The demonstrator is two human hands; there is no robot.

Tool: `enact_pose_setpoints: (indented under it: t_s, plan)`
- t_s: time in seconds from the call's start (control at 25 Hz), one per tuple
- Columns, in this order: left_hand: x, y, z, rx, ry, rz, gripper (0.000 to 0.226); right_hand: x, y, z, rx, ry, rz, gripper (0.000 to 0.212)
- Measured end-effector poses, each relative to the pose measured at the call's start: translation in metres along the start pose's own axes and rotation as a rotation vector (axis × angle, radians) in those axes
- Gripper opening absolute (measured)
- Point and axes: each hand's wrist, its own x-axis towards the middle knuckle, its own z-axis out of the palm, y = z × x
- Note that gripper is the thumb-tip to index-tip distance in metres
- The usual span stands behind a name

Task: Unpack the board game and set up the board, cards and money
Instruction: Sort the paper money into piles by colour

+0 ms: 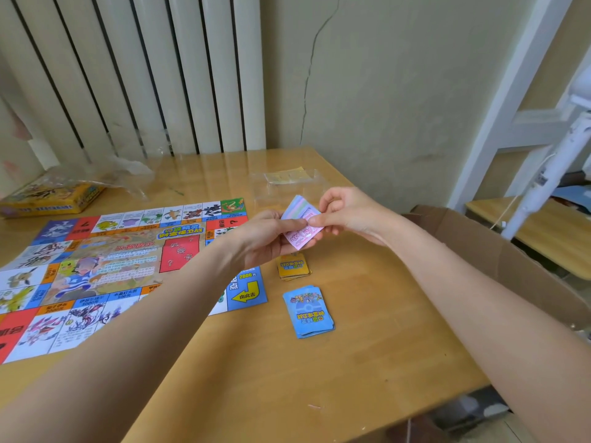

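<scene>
The colourful game board [105,266] lies unfolded on the left of the wooden table [351,362]. Above the table's middle, my left hand [271,238] holds a small stack of paper money [302,225] from below, pink note on top. My right hand [345,212] pinches the stack's right edge with thumb and fingers. Below the hands, a yellow card deck [293,266] and a blue card deck [308,311] lie on the table right of the board.
The yellow game box [48,195] sits at the far left under crumpled clear plastic wrap [121,171]. A clear plastic tray [287,183] with a yellowish sheet lies behind my hands. An open cardboard box [495,251] stands off the table's right edge. A radiator is behind.
</scene>
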Motion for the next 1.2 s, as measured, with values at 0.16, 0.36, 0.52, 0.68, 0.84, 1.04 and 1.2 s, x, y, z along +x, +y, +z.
enact_pose_setpoints:
  t_s: [0.16, 0.36, 0.52, 0.68, 0.84, 1.04, 1.2]
  plan:
    - [-0.005, 0.004, -0.001, 0.034, -0.027, -0.022, 0.020, -0.002, -0.002, -0.004, -0.021, -0.064, -0.052, 0.022]
    - [-0.006, 0.001, -0.005, 0.053, 0.084, -0.035, 0.011, -0.001, -0.002, -0.004, -0.038, -0.088, -0.046, 0.019]
    - [-0.002, 0.003, -0.007, 0.018, 0.131, -0.017, 0.011, 0.000, 0.005, -0.013, 0.100, 0.078, 0.018, 0.016]
    - [0.000, 0.002, -0.009, 0.063, 0.148, -0.019, 0.017, 0.000, 0.028, -0.036, 0.039, 0.308, 0.156, 0.018]
    - [0.004, -0.004, -0.009, 0.049, 0.177, -0.030, 0.022, 0.003, 0.054, -0.027, -0.047, 0.336, 0.233, 0.023]
    - [0.006, -0.012, -0.003, 0.081, 0.167, -0.039, 0.017, 0.018, 0.066, -0.011, -0.360, 0.379, 0.205, 0.022]
    - [0.009, -0.014, -0.001, 0.107, 0.210, -0.022, 0.015, 0.015, 0.066, -0.007, -0.617, 0.414, 0.133, 0.024]
